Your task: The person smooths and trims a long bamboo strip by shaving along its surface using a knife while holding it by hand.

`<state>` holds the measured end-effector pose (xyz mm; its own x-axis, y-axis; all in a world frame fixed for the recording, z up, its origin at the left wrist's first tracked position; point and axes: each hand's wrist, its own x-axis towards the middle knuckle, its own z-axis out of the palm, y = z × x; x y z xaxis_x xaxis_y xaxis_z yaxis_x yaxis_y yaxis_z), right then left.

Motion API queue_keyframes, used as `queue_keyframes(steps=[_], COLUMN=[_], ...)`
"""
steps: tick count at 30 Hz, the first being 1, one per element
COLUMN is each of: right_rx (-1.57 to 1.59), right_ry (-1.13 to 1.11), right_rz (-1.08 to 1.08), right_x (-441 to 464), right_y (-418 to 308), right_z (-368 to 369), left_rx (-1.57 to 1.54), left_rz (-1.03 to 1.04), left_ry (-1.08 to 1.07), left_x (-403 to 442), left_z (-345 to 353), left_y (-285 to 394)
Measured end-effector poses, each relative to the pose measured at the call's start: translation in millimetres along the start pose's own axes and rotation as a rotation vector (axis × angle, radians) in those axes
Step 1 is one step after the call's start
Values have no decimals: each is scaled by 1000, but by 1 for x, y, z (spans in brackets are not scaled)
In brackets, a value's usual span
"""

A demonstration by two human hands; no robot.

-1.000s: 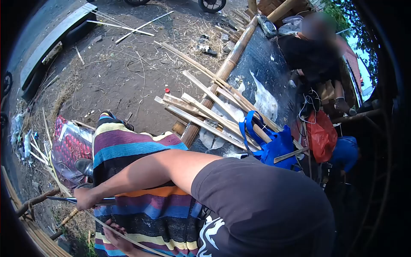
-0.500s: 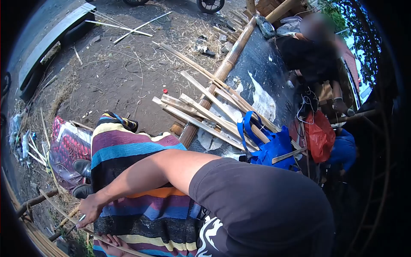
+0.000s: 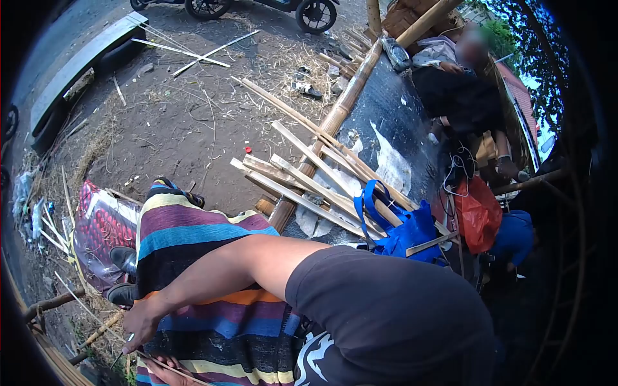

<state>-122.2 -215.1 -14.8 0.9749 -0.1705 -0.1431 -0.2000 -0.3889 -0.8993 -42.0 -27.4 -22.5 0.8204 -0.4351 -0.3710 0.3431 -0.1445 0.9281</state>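
A thin bamboo strip point(image 3: 90, 312) slants across the lower left of the head view. My right hand point(image 3: 140, 325) is closed over it, gripping what looks like a small knife point(image 3: 117, 359); a dark blade pokes out below the fingers and a shiny bit shows beside them. Close by, at the bottom edge, my left hand point(image 3: 165, 370) has its fingers wrapped round the same strip, partly cut off by the frame. Under both hands a striped cloth point(image 3: 199, 231) covers my lap and legs. Whether the blade touches the strip, I cannot tell.
Split bamboo pieces point(image 3: 302, 180) lie over a bamboo pole point(image 3: 347, 103) beside a blue bag point(image 3: 412, 231). A red plastic bag point(image 3: 478, 212) hangs at right. Another person point(image 3: 457, 96) sits at the upper right. Bamboo poles point(image 3: 55, 302) stand at lower left.
My right hand has shifted slightly down, nearer my left hand, and the dark blade now shows below it. The strip has turned a little. The view has tilted up, showing more of the motorbikes.
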Motion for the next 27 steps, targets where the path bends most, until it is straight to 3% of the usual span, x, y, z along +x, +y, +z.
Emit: queue_keyframes(steps=[3,9,11,16,27], right_rx=[-14,7,1,-35,-84], right_ry=[30,17,20,6,41], right_rz=[-3,75,76,84,21], right_x=[2,-10,-12,-9,-7], right_y=[3,-4,-5,-3,0], right_z=[2,-4,-4,-4,3], left_rx=[-22,-279,-300,-271,-454], left_rz=[-70,-154,-240,-274,-203], left_ry=[-166,-290,-442,-336,-580], left_x=[48,44,69,40,31], left_z=[-44,-46,-67,-41,-42], left_y=[-25,-27,-40,-26,-25])
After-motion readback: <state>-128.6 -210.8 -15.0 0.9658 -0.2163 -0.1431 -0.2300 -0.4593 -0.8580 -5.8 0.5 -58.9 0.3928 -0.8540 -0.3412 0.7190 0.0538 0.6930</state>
